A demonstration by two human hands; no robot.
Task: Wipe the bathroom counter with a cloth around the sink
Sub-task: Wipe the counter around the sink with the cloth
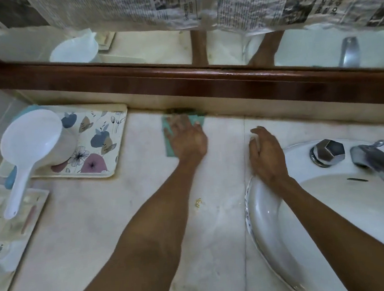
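Forearms (138,256) cross the pale marble bench (87,214). My left hand (186,137), fingers flat, presses the square teal cloth (169,147) at twelve o'clock, mid-wipe; my right hand (266,155) rests relaxed on the white ceramic sink (262,209) at three o'clock. Next, probably, sweep toward it.

pale counter (88,225): green cloth (168,147), floral tray (106,139), inset sink (333,213).

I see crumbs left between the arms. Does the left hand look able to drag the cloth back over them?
Probably yes: the left hand presses the cloth by the mirror frame, and only bare counter lies between it and the crumbs.
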